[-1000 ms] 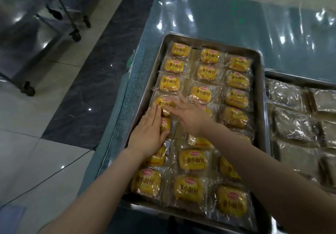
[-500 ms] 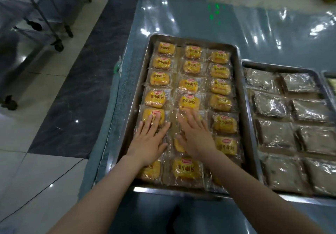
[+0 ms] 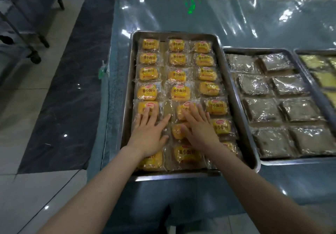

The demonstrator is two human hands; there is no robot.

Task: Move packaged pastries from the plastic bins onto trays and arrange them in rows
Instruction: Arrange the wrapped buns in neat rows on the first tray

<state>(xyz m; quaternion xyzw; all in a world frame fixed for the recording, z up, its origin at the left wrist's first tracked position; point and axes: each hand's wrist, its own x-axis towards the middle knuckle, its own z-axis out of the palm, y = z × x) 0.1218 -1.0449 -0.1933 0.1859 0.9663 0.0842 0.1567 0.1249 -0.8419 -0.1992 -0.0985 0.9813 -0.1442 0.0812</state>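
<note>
One wheeled metal rack (image 3: pixel 34 55) stands on the tiled floor, well out to the left of the left hand. Coming in closer, the table (image 3: pixel 181 15) is under a shiny clear sheet, and on it sits the metal tray (image 3: pixel 129 88) that both hands are working in. It's packed with yellow packaged pastries (image 3: pixel 179 74) in three columns, running away beyond the fingertips and back under the wrists.

The left hand (image 3: pixel 149 135) lies flat in the left column, fingers straight and spread. Its fingertips press on one packet (image 3: pixel 147 106) and the palm covers the next one back. Just beside it, across a narrow gap, the right hand (image 3: pixel 200 130) is flat too, palm down on the middle column. Its straight fingers rest on a second packet (image 3: pixel 180 111) and the thumb touches the one behind (image 3: pixel 175 131). Neither hand grips anything; both simply press down, side by side and not touching each other.

On the right of the right hand, a second tray (image 3: pixel 254 48) sits against the first, holding darker pastries (image 3: pixel 260 109) in clear wrap, two columns showing. Farther right, a third tray (image 3: pixel 314 50) is cut off by the frame, with pale yellow packets (image 3: pixel 312 61) inside.
</note>
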